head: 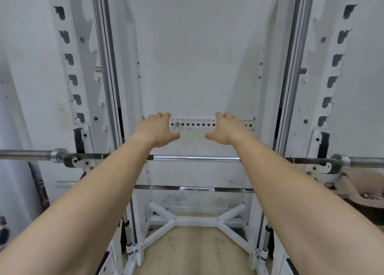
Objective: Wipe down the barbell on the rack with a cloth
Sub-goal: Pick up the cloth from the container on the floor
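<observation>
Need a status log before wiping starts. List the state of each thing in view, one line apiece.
left hand: open, fingers spread, holding nothing, not touching the barbell.
right hand: open, fingers spread, holding nothing, not touching the barbell.
barbell: horizontal, seated in the hooks of the rack, untouched by either hand.
lower bar: horizontal, lying across the rack below the barbell.

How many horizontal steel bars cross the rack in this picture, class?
2. The upper bar rests across the rack; the lower bar lies below it, nearer the floor. The arms may hide others.
</observation>
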Motion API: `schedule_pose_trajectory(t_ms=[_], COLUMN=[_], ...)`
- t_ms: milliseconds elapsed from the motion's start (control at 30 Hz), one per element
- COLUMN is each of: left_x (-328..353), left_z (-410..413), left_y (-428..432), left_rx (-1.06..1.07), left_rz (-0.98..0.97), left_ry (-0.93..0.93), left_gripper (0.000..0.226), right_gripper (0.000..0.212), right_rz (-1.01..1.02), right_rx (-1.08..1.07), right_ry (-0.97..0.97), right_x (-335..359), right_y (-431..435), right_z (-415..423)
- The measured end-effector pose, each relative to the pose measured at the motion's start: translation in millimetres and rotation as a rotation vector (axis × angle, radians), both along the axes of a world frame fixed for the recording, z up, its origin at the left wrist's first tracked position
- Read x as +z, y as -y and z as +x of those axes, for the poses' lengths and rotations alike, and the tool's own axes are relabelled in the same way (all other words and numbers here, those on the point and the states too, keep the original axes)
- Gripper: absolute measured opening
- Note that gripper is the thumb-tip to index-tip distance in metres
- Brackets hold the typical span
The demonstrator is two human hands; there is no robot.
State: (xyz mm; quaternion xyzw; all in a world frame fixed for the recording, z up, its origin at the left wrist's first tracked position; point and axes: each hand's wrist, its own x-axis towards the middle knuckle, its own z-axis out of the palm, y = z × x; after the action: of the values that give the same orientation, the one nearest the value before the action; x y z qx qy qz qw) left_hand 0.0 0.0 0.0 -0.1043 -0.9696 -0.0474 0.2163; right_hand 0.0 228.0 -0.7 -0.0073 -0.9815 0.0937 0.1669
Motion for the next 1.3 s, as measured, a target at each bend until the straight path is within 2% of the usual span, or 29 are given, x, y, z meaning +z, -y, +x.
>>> schedule_pose_trajectory(t_ms=[200,367,633,933,1033,1200,1300], left_x=[-82,-156,-261,-358,-391,-451,-493], left_z=[20,56,144,230,240,227,204], left_y=[37,105,262,468,529,617,663], left_rx=[0.072,0.13,0.288,0.419,0.474,0.573,0.614], left_rz=[-0.113,-0.114,-0.003,0.083,0.135,0.205,0.193], left_ry=[0.168,0.304,0.528,0.715,0.783,0.907,0.961], left_gripper=[0.078,0.08,0.076,0.073,0.068,0.06,0.064], right_gripper=[0.083,0.081,0.081,0.079,0.065,0.058,0.058], right_rz=[0.074,0.099,0.097,0.105,0.115,0.138,0.142], right_rx=[0.131,0.252,0.432,0.531,0.554,0.648,0.682], right_ry=[0.178,0.315,0.501,0.659,0.711,0.81,0.842], right_x=[-95,-170,-258,-352,-382,-443,-490], right_y=[60,134,302,512,573,676,731], right_z=[-2,11,62,117,123,105,78])
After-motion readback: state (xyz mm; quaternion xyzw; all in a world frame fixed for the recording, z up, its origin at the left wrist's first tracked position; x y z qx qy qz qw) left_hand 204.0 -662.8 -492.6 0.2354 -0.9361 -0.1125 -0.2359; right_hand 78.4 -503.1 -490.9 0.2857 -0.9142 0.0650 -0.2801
